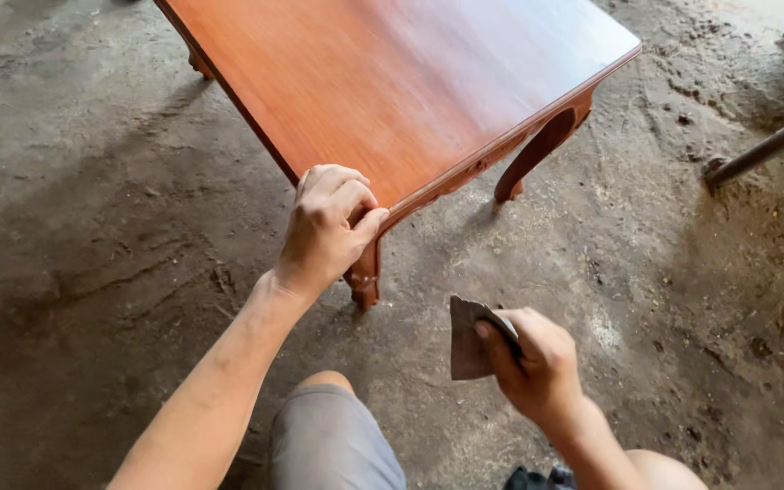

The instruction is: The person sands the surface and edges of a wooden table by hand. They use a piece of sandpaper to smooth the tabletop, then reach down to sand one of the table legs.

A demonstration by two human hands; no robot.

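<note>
The left hand (327,229) is curled over the near corner of the low red-brown table (410,82), seemingly to steady it; the right hand (537,367) pinches folded sandpaper (466,340) above the floor (93,227), near the leg (365,272).

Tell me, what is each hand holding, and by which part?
The left hand grips the near corner of the wooden table. The right hand pinches a folded sheet of sandpaper by its right edge.
</note>
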